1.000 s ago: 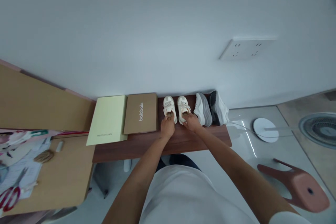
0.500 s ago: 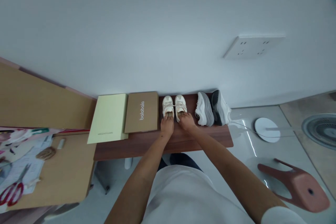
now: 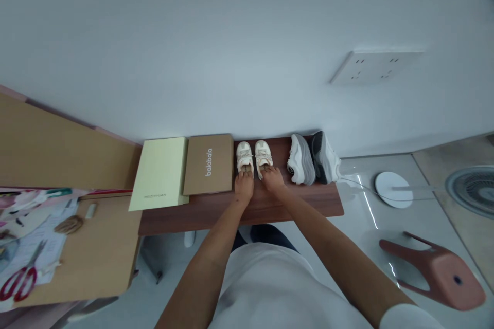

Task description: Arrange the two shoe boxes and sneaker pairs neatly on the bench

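Observation:
Two small cream lace-up shoes stand side by side on a dark wooden bench [image 3: 216,216], toes toward the wall. My left hand [image 3: 244,185] is closed on the heel of the left shoe [image 3: 244,153], fingers reaching into its opening. The right shoe [image 3: 263,152] has its heel in my right hand [image 3: 272,179], whose fingers also dip into the opening. Left of the shoes lies a brown shoe box [image 3: 209,164], and beyond it a pale yellow box [image 3: 160,172]. A larger white and grey sneaker [image 3: 301,159] rests to the right beside another sneaker [image 3: 326,158], which has a dark sole.
A desk [image 3: 96,252] at the left bears red-handled scissors [image 3: 23,277] and papers. On the floor at the right are a pink stool [image 3: 447,272], a round white base [image 3: 393,190] and a fan [image 3: 474,193]. A socket panel [image 3: 376,67] is on the wall.
Both small shoes have shifted slightly left toward the brown box, with my hands still on their heels. The boxes and larger sneakers stay in place.

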A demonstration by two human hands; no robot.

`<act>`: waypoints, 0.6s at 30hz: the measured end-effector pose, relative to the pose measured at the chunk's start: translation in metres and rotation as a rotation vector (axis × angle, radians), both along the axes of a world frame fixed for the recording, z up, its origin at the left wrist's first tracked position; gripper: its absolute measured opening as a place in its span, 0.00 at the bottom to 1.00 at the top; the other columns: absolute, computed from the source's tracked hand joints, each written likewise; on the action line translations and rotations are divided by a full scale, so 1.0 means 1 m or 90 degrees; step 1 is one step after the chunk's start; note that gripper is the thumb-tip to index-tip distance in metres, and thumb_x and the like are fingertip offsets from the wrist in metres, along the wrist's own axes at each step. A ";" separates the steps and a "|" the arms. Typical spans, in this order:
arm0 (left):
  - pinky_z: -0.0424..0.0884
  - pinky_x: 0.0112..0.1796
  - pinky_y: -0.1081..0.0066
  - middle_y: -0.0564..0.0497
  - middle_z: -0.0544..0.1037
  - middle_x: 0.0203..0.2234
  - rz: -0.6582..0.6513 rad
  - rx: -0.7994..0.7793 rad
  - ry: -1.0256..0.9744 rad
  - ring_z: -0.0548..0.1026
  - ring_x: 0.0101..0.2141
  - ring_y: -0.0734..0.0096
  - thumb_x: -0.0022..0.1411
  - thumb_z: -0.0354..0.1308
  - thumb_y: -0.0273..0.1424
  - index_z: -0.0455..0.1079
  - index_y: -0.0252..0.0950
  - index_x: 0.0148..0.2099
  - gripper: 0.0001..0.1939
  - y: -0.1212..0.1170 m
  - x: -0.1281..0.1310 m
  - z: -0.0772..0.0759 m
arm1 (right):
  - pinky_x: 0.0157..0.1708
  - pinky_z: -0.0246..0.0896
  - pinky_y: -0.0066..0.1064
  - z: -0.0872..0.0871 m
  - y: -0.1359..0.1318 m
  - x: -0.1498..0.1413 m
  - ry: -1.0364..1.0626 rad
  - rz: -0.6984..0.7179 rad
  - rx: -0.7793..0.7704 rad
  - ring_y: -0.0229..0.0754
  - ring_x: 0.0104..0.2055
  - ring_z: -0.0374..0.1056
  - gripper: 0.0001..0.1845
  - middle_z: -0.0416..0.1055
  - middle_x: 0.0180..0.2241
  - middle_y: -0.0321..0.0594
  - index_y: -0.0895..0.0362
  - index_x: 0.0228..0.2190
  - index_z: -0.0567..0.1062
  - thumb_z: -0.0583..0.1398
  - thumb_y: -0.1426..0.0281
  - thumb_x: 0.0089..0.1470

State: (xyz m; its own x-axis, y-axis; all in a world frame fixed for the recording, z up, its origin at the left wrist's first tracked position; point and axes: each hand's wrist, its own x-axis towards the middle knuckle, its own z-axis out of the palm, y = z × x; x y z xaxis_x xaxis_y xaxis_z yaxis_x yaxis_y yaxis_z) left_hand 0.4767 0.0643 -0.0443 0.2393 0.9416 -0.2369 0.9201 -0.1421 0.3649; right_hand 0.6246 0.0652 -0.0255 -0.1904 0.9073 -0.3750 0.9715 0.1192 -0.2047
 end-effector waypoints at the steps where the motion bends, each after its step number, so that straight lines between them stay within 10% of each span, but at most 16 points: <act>1: 0.65 0.56 0.54 0.30 0.77 0.47 -0.002 0.007 0.003 0.71 0.56 0.48 0.70 0.42 0.21 0.72 0.28 0.55 0.21 -0.001 0.001 0.001 | 0.51 0.56 0.38 0.001 -0.001 0.000 0.005 -0.003 0.005 0.53 0.55 0.66 0.15 0.76 0.51 0.56 0.61 0.48 0.77 0.56 0.73 0.63; 9: 0.59 0.63 0.53 0.35 0.72 0.58 -0.159 0.107 -0.105 0.64 0.63 0.54 0.69 0.46 0.21 0.62 0.33 0.66 0.25 -0.015 0.045 0.012 | 0.51 0.52 0.40 0.017 -0.026 0.049 0.095 -0.117 0.109 0.55 0.51 0.66 0.19 0.75 0.50 0.54 0.58 0.52 0.77 0.53 0.65 0.67; 14: 0.60 0.63 0.56 0.36 0.70 0.61 -0.242 0.000 -0.204 0.64 0.64 0.55 0.68 0.52 0.25 0.59 0.33 0.69 0.28 -0.028 0.100 0.003 | 0.52 0.55 0.40 0.009 -0.051 0.147 0.132 -0.327 0.179 0.55 0.50 0.69 0.21 0.77 0.47 0.53 0.59 0.52 0.77 0.52 0.64 0.67; 18: 0.63 0.60 0.59 0.31 0.71 0.60 -0.115 -0.173 -0.187 0.69 0.61 0.51 0.64 0.60 0.29 0.59 0.28 0.68 0.32 -0.033 0.139 -0.014 | 0.50 0.60 0.39 -0.008 -0.073 0.237 0.056 -0.490 0.187 0.54 0.48 0.71 0.23 0.78 0.43 0.56 0.65 0.52 0.76 0.60 0.63 0.60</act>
